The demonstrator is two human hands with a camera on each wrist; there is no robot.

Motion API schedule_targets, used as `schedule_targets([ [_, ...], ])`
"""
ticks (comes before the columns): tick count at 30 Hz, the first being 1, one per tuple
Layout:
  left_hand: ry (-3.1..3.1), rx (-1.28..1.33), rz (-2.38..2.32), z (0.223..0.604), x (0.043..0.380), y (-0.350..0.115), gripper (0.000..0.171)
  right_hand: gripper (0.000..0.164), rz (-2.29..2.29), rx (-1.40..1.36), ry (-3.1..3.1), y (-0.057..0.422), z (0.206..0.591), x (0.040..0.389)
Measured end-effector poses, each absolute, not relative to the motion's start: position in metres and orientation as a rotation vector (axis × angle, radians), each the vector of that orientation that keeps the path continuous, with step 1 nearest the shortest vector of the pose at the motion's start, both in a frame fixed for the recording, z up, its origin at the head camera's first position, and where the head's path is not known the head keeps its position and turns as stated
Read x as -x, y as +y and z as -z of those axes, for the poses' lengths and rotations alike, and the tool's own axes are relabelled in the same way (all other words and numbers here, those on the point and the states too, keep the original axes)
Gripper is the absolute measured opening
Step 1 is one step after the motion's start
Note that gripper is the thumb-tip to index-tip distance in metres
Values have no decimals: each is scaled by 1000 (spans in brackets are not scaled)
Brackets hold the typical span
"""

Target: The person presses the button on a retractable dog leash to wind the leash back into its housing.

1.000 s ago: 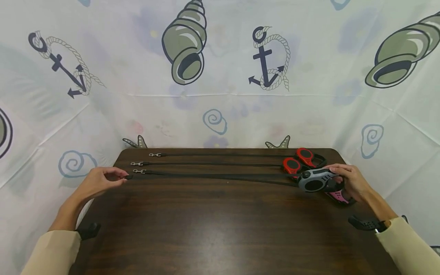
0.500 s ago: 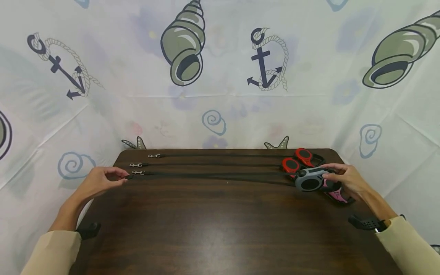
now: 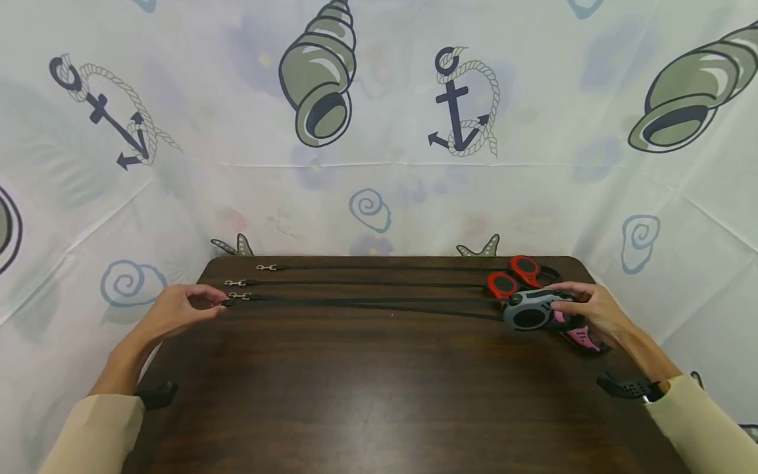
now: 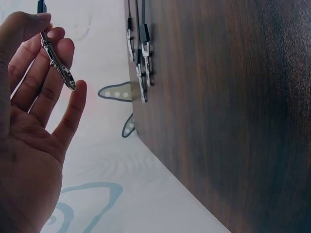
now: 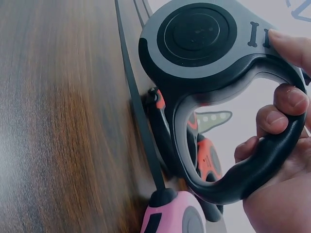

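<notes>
My right hand grips the black handle of a grey retractable dog leash, fingers curled through its loop and thumb on the casing in the right wrist view. My left hand pinches the black strap end of this leash between thumb and fingertips. Its metal snap clip dangles in front of the other, loosely spread fingers. The strap stretches across, above the tabletop. Below the grey casing, partly covered by it, lies a pink retractable leash. Behind sit two red ones, a nearer red leash and a farther red leash.
The straps of the pink and red leashes run leftward along the back of the dark wooden table, ending in snap clips near the left edge, such as the farthest clip. A white patterned cloth rises behind and beside the table.
My right hand has shifted the grey leash casing a little to the left. My left hand, with the strap end, has come slightly to the right. The leashes on the table have stayed put.
</notes>
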State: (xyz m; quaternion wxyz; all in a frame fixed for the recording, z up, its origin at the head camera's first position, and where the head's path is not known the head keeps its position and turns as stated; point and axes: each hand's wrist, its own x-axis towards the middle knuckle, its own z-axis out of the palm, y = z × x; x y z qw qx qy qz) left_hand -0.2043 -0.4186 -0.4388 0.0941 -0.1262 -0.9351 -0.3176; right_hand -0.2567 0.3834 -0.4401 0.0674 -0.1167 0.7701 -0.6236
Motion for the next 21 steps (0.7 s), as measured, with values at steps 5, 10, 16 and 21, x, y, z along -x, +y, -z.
schedule_targets([
  [5, -2763, 412, 951, 439, 206, -415, 15, 31, 1935, 404, 2255, 378, 440, 256],
  [10, -2752, 448, 940, 437, 206, -412, 16, 31, 1909, 434, 2279, 373, 441, 256],
  [16, -2761, 467, 936, 437, 207, -410, 15, 32, 1878, 440, 2293, 371, 443, 257],
  [21, -2765, 480, 949, 437, 207, -408, 15, 33, 1886, 468, 2275, 367, 442, 258],
])
